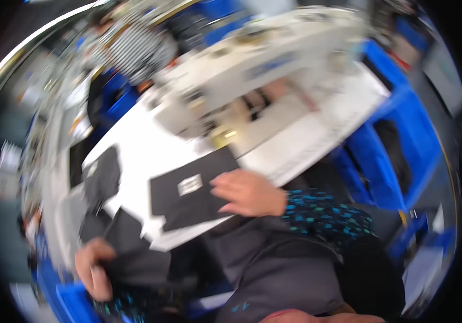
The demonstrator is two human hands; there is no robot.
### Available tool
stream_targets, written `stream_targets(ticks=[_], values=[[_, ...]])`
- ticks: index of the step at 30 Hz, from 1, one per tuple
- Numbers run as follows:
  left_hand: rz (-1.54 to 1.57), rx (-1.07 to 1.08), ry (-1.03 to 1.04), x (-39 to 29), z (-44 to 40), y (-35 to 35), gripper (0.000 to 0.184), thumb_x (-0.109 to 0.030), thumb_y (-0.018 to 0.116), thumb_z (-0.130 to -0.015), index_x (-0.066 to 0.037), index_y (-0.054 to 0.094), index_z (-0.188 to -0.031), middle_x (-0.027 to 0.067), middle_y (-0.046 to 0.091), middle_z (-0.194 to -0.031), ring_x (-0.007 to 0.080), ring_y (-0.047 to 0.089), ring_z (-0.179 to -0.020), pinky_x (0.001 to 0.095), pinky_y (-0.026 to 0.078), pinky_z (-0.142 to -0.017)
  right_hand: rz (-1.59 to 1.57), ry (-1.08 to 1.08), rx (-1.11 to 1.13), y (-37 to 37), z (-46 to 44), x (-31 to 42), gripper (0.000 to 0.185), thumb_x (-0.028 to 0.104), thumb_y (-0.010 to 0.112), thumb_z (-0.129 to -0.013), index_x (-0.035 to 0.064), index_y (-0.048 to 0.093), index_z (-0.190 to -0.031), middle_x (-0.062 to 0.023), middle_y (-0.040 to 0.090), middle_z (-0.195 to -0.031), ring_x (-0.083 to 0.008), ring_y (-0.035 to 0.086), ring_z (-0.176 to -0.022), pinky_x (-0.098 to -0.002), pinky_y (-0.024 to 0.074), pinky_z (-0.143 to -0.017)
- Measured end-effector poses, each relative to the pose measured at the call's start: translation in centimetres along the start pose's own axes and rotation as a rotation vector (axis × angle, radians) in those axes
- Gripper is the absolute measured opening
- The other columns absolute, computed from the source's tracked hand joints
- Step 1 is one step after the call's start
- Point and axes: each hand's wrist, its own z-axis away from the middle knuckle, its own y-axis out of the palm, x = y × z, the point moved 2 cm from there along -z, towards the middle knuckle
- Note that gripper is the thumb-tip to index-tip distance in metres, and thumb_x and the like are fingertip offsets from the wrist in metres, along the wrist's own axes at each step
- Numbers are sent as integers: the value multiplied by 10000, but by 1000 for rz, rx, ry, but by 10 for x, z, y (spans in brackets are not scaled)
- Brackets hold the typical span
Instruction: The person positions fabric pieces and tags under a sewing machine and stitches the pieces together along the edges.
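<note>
A dark fabric piece with a white label [190,184] lies on the white sewing table [129,137], below the needle area of a white sewing machine [263,64]. My right hand [250,192] rests on the right side of this piece, its fingers spread flat. At the lower left, my left hand [95,266] has its fingers curled at the edge of another dark fabric piece [139,258], which hangs at the table's edge. More dark fabric [102,177] lies on the table's left end. The picture is smeared by motion.
Blue bins [397,151] holding dark items stand at the right, beside the table. Another blue bin [72,304] is at the lower left. A person in a striped top [134,51] sits beyond the machine. Further workstations stretch along the left.
</note>
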Motion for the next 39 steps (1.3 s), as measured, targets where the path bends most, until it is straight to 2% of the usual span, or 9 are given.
stream_targets(ticks=[1, 3, 4, 7, 10, 13, 20, 26, 39], values=[[-63, 15, 30, -9, -3, 17, 484, -408, 496, -963, 55, 606, -877, 176, 617, -760, 277, 590, -709, 358, 463, -703, -69, 23, -54, -7, 3, 3, 407, 349, 710, -887, 57, 660, -1167, -117, 640, -1259, -304, 623, -1115, -410, 501, -946], [30, 451, 78, -31, -32, 47, 328, -129, 608, -1011, -115, 564, -1336, 132, 675, -972, 192, 608, -790, 216, 525, -848, -464, 166, -137, -12, -1, 9, 354, 292, 686, -940, 26, 664, -1173, -152, 663, -1209, -341, 635, -1091, -401, 520, -911], [96, 493, 180, -21, -31, 70, 328, -129, 608, -1011, -115, 564, -1336, 132, 675, -972, 192, 608, -790, 216, 525, -848, -699, 239, -83, -23, -5, 18, 346, 251, 684, -944, -1, 660, -1179, -166, 684, -1147, -345, 646, -1066, -400, 521, -901], [24, 522, -488, 27, -15, 119, 260, -154, 510, -1060, 67, 581, -1175, 136, 684, -916, 184, 605, -749, 288, 533, -790, -892, 299, -52, -53, -18, 58, 270, 197, 678, -931, -31, 673, -1075, -154, 729, -965, -308, 699, -877, -361, 542, -799], [-243, 490, -266, -24, -38, 165, 253, -219, 512, -1031, 3, 625, -1074, 299, 640, -869, 439, 656, -802, 459, 483, -683, -643, 313, -228, -49, -19, 61, 351, 282, 758, -806, -43, 628, -794, -206, 619, -714, -357, 640, -727, -421, 459, -626], [-191, 400, -311, -22, -46, 180, 269, -232, 492, -1035, 3, 621, -1057, 308, 621, -875, 488, 605, -766, 494, 472, -678, -687, 306, -244, -54, -13, 54, 373, 296, 757, -849, -47, 640, -759, -247, 603, -704, -397, 603, -629, -439, 442, -564], [68, 347, -459, -7, -30, 173, 137, -120, 616, -991, 17, 616, -999, 64, 590, -745, 110, 547, -713, 282, 466, -643, -859, 306, -186, -52, -7, 46, 296, 178, 739, -790, -70, 580, -823, -205, 571, -688, -338, 554, -634, -402, 407, -606], [-74, 63, 103, 1, -19, 184, 160, -98, 637, -968, 45, 668, -1033, 132, 697, -854, 182, 635, -735, 310, 523, -707, -912, 207, -211, -57, -11, 56, 218, 123, 652, -813, -78, 571, -835, -232, 573, -713, -360, 561, -668, -404, 427, -630], [-99, -21, -49, -10, 0, 193, 177, -96, 632, -966, 41, 701, -1054, 192, 728, -973, 265, 700, -836, 351, 554, -756, -900, 260, -106, -59, -12, 63, 196, 103, 590, -862, -88, 632, -870, -230, 646, -756, -341, 639, -692, -380, 472, -641]])
